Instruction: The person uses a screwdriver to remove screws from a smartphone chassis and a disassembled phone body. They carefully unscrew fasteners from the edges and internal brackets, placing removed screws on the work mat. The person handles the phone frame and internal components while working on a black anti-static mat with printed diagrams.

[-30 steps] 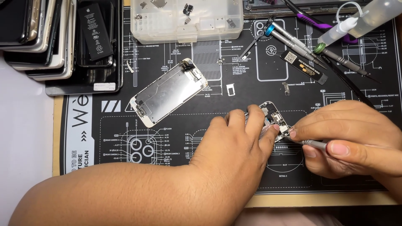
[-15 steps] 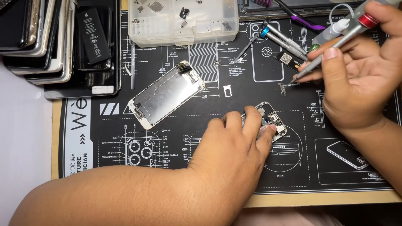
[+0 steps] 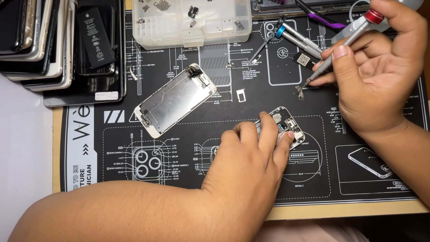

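Note:
My left hand (image 3: 251, 161) rests on the black repair mat (image 3: 179, 179) and presses its fingers down on an opened phone body (image 3: 289, 127), most of which lies hidden under the hand. My right hand (image 3: 380, 76) holds a silver screwdriver (image 3: 347, 42) with a red cap, its tip pointing down at a small metal bracket (image 3: 299, 92) on the mat. A detached phone screen (image 3: 174, 101) lies face down to the left, apart from both hands.
A clear plastic parts box (image 3: 192, 22) stands at the back. A stack of phones with a black battery (image 3: 96, 38) on top fills the back left corner. Other screwdrivers (image 3: 291, 36), a purple tool and a small SIM tray (image 3: 241, 95) lie nearby.
My right hand has lifted the screwdriver away from the phone body and carried it up to the back right, over the small bracket. My left hand has stayed put.

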